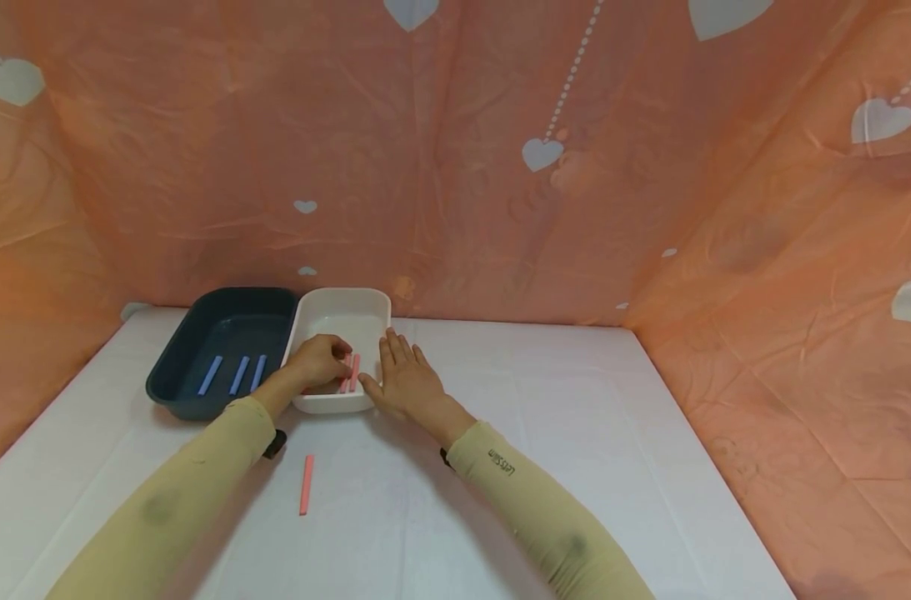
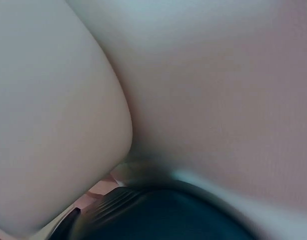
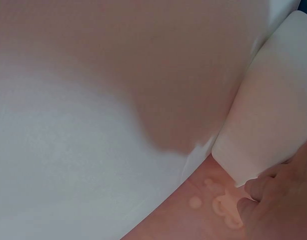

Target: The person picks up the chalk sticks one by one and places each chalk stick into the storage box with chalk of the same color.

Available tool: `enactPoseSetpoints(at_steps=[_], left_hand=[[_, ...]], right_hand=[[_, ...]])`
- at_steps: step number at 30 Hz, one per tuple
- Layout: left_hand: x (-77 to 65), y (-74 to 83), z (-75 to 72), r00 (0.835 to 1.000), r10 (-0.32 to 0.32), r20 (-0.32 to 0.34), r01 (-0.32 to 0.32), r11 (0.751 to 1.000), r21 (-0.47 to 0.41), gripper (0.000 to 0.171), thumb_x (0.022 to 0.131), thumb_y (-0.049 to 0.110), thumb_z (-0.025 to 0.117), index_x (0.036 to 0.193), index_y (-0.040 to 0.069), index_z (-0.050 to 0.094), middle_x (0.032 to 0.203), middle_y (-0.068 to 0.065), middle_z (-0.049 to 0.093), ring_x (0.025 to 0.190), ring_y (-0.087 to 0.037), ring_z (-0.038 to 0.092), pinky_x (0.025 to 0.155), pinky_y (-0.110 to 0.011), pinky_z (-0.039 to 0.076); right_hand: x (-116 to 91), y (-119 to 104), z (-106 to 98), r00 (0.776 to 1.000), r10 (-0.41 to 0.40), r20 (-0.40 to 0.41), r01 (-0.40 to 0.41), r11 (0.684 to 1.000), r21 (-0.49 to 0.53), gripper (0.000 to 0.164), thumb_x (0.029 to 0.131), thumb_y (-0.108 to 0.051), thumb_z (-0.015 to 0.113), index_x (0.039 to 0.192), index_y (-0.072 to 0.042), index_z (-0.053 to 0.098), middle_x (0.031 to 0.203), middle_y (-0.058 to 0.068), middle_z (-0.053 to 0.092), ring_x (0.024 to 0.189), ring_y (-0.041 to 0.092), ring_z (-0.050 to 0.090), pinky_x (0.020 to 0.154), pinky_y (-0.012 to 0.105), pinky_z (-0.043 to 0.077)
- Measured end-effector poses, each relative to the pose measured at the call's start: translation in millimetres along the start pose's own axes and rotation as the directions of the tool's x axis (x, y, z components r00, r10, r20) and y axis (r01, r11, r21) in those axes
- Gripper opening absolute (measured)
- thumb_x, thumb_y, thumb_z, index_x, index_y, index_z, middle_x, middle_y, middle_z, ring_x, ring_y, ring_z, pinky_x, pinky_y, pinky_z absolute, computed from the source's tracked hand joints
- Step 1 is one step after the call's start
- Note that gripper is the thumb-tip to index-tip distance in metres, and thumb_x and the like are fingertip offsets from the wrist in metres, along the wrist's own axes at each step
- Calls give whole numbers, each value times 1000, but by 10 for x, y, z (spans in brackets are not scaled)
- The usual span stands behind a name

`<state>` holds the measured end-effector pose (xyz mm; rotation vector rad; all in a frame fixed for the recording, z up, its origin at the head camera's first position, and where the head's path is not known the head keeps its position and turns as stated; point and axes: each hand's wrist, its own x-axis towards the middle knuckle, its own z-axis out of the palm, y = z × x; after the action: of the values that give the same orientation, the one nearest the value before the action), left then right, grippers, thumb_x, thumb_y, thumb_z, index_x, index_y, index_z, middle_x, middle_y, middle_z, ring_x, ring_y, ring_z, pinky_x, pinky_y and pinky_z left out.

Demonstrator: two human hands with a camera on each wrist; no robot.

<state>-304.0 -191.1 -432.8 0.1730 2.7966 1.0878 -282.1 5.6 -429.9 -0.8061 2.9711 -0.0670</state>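
Observation:
My left hand (image 1: 318, 360) reaches into the white tray (image 1: 342, 403), its fingers and thumb curled round a pink stick (image 1: 346, 375). Right beside that one lies another pink stick (image 1: 355, 372), parallel to it. The hand hides part of the tray's floor. My right hand (image 1: 410, 382) lies with straight fingers along the tray's right side, fingertips at the rim; the right wrist view shows its fingers (image 3: 273, 195) by the tray's outer wall. A third pink stick (image 1: 307, 485) lies on the table in front of the tray.
Left of the white tray, a dark blue tray (image 1: 172, 402) stands against it with three blue sticks (image 1: 239, 375) inside. A white cloth covers the table (image 1: 575, 433). Orange sheeting with hearts (image 1: 485, 233) hangs behind and at both sides.

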Motion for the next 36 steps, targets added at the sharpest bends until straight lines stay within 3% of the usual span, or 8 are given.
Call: enactPoseSetpoints(at_steps=[6,12,16,28,36], left_hand=[[-51,24,-25,1000,17,-21,-17,1000,-2,49,89,7,72,131,-15,58,130,-36,59,116,-44,61,102,-54,50],[-107,59,-80,992,113,-61,-113,994,-3,42,92,4,68,128,-15,60,127,-37,59,112,-47,66,96,-54,54],[-165,105,-114,988,143,-63,-144,990,-8,40,93,5,69,127,-14,61,124,-36,61,107,-45,67,93,-53,55],[-499,288,-167,967,231,-104,-233,973,-5,37,90,2,74,122,-12,65,117,-31,61,96,-38,67,82,-46,58],[-729,333,-152,957,253,-141,-254,967,7,35,90,4,74,122,-8,66,114,-26,60,93,-32,66,78,-39,56]], right_hand=[[2,-7,12,1000,-9,-2,9,1000,4,78,110,-57,24,166,-4,14,175,11,6,160,24,11,128,39,12],[22,-11,26,1000,-1,10,1,1000,-7,77,110,-56,25,166,-5,13,175,10,5,160,24,11,128,39,11],[24,-9,29,1000,13,25,-13,1000,-7,77,110,-57,24,167,-6,11,175,8,3,160,22,9,128,39,10],[14,-12,35,1000,20,15,-20,1000,4,77,110,-56,25,166,-5,13,175,9,4,160,23,10,128,39,10],[2,-14,21,1000,18,-2,-18,1000,4,76,110,-55,27,166,-5,15,175,9,6,160,23,11,128,39,12]])
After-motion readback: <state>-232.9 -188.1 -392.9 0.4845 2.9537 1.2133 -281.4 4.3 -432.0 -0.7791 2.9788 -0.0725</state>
